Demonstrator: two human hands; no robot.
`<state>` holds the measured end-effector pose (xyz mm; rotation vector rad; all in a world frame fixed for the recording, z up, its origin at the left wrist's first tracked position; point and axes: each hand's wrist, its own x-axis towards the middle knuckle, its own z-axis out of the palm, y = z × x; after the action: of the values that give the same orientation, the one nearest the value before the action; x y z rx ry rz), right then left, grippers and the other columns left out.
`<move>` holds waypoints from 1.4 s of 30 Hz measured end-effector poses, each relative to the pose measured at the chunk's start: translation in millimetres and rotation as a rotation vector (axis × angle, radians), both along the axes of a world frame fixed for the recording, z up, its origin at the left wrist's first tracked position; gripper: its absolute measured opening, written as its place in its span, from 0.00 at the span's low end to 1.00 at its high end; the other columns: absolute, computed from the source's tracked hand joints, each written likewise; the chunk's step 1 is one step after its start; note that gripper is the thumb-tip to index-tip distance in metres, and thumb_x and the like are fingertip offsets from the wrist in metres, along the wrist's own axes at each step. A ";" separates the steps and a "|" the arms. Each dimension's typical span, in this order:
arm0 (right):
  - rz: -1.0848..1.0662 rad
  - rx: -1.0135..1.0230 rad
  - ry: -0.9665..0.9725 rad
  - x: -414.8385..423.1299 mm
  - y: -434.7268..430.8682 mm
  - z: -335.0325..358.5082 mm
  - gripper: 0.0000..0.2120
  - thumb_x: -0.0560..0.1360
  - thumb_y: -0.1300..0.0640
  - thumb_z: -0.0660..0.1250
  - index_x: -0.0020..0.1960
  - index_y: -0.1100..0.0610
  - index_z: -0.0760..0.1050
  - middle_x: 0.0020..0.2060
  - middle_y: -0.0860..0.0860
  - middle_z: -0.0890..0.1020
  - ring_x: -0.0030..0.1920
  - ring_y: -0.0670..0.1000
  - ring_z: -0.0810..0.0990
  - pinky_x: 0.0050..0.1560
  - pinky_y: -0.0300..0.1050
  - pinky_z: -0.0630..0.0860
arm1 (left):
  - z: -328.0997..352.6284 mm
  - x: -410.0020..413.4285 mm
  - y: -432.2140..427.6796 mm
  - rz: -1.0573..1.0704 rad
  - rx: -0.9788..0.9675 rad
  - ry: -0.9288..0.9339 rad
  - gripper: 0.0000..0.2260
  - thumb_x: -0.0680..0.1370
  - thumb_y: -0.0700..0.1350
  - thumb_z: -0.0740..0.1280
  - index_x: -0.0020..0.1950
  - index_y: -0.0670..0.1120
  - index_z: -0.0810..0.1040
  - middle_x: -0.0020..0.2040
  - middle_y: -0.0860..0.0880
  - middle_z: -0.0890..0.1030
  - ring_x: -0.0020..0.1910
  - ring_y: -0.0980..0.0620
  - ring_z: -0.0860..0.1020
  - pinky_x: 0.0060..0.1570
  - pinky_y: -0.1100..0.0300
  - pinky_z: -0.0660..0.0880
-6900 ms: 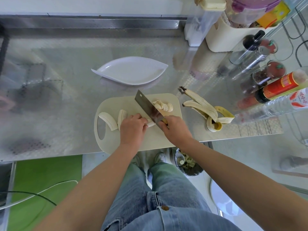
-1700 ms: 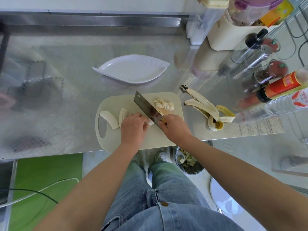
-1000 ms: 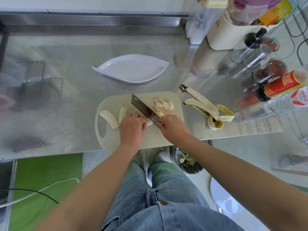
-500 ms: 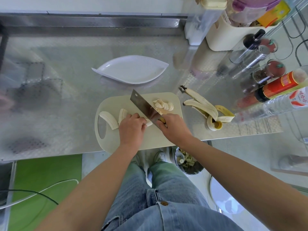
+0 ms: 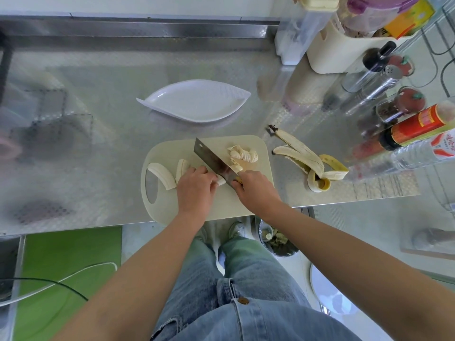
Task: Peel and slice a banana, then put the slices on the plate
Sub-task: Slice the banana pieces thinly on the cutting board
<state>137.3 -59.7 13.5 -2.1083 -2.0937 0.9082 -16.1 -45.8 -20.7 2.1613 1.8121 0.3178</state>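
Observation:
A cream cutting board (image 5: 253, 198) lies at the counter's front edge. On its left lie a curved peeled banana piece (image 5: 161, 174) and a shorter piece (image 5: 181, 167). My left hand (image 5: 195, 190) presses down on another banana piece, mostly hidden under my fingers. My right hand (image 5: 256, 190) grips the handle of a cleaver (image 5: 213, 162), whose blade stands right beside my left fingertips. A heap of cut slices (image 5: 242, 157) rests on the board's far right part. The white leaf-shaped plate (image 5: 197, 102) sits behind the board with nothing on it.
The banana peel (image 5: 310, 163) lies on the steel counter right of the board. Bottles, shakers and jars (image 5: 394, 94) crowd the right side, with a cream bin (image 5: 339, 50) behind. A waste bucket (image 5: 275, 239) stands on the floor under the counter edge.
The cleaver has kept rising and dropping next to my left fingers, and the slice heap on the right has grown slightly. My left hand stays on the banana piece.

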 end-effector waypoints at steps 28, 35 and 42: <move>-0.004 0.024 0.024 -0.2 -1.1 -3.4 0.12 0.80 0.53 0.58 0.39 0.55 0.65 0.34 0.51 0.68 0.35 0.54 0.68 0.36 0.46 0.62 | 0.0 0.8 0.3 -0.001 0.009 -0.002 0.03 0.69 0.42 0.76 0.42 0.47 0.85 0.38 0.49 0.81 0.40 0.47 0.74 0.34 0.59 0.64; -0.118 0.026 0.074 1.4 1.2 -10.2 0.13 0.79 0.52 0.60 0.38 0.57 0.68 0.34 0.54 0.71 0.36 0.57 0.70 0.37 0.46 0.63 | -0.4 -0.1 0.9 -0.006 0.010 -0.011 0.04 0.70 0.42 0.75 0.43 0.46 0.84 0.39 0.49 0.82 0.40 0.47 0.75 0.36 0.57 0.69; -0.047 0.064 0.094 5.6 1.1 0.3 0.14 0.78 0.53 0.60 0.36 0.57 0.67 0.33 0.54 0.72 0.35 0.57 0.71 0.36 0.46 0.63 | 2.2 -0.7 0.2 -0.010 -0.010 0.008 0.05 0.70 0.43 0.75 0.43 0.45 0.83 0.41 0.47 0.82 0.41 0.46 0.76 0.38 0.54 0.72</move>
<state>142.9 -58.6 13.8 -2.0330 -1.9920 0.9036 -16.8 -45.6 -18.6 2.1673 1.8023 0.2978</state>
